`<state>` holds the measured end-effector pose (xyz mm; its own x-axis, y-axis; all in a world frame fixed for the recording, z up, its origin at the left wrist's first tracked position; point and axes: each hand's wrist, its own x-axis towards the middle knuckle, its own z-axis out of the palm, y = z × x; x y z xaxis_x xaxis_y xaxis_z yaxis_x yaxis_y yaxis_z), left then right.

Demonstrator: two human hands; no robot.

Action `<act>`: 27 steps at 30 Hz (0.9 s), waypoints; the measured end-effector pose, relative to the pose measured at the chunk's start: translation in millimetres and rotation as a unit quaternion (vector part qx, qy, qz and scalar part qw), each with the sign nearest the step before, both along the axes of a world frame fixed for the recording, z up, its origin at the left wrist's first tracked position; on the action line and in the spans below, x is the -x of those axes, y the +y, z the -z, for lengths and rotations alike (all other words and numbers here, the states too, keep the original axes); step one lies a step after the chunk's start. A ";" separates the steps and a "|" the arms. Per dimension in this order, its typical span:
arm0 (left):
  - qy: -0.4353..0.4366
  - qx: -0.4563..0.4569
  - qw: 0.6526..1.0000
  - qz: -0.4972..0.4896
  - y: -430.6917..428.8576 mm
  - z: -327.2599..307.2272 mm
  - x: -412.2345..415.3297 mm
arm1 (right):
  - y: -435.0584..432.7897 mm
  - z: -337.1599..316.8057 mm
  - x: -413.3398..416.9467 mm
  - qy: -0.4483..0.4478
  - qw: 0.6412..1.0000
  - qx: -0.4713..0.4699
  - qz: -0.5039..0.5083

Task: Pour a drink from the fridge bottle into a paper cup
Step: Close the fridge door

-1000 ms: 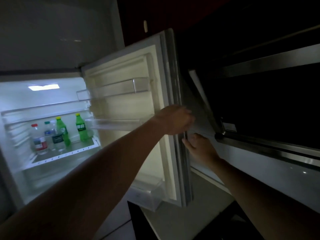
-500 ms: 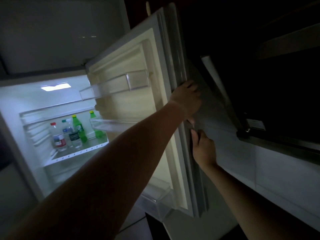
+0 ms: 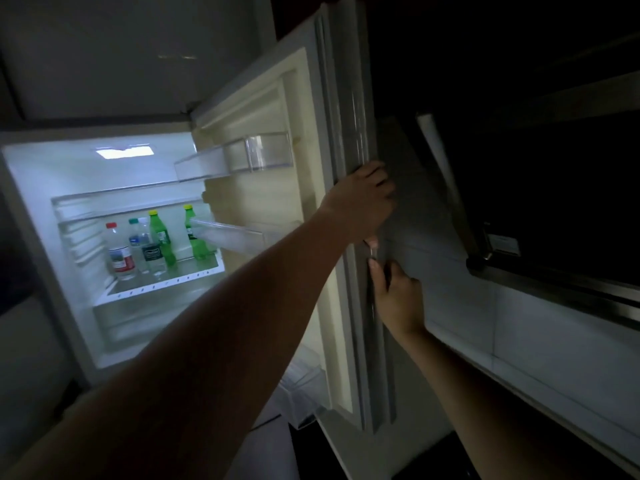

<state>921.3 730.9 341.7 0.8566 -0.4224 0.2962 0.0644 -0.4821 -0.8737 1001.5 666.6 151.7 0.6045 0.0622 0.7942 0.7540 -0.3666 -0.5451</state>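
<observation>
Dim home kitchen.
A lit fridge (image 3: 41, 202) stands open, drink bottles (image 3: 161, 237) on its shelf (image 3: 166, 284), the door (image 3: 263, 209) swung toward a dark glass-fronted appliance (image 3: 554, 202) set beside it.

At left centre of the frame, a glass shelf (image 3: 162, 289) inside a lit fridge (image 3: 38, 188) carries upright bottles close together: a red-capped bottle (image 3: 120, 255) at left, clear bottles (image 3: 152, 255) beside it, two green bottles (image 3: 162, 238) at right.
</observation>
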 end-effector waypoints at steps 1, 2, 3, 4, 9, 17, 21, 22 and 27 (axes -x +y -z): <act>0.004 0.002 1.000 -0.010 5.6 1.2 8.5 | 1.8 -0.5 10.6 -0.001 1.000 0.002 -0.004; 0.004 0.005 1.000 -0.017 12.7 2.9 16.9 | 3.6 -1.1 20.8 -0.003 1.000 0.004 -0.004; 0.003 0.011 1.000 -0.010 18.6 3.3 28.0 | 5.6 -2.0 31.9 -0.006 1.000 0.003 -0.003; 0.003 0.018 1.000 0.002 22.9 2.7 41.3 | 7.8 -3.7 44.7 -0.007 1.000 0.003 -0.007; 0.011 0.072 0.996 0.055 55.2 1.1 107.6 | 25.6 -12.8 113.5 0.006 0.998 0.014 -0.066; -0.035 0.047 0.998 0.013 128.7 12.5 231.9 | 92.9 -23.9 225.9 0.027 0.989 0.105 -0.101; -0.047 0.056 0.997 -0.010 160.2 18.4 283.0 | 136.4 -32.5 267.8 0.044 0.979 0.140 -0.140; -0.057 0.058 0.997 -0.015 168.8 19.6 291.9 | 145.9 -34.8 277.2 0.042 0.977 0.148 -0.147; -0.064 0.060 0.994 -0.068 207.8 22.7 326.3 | 191.6 -37.1 299.2 0.010 0.969 0.193 -0.152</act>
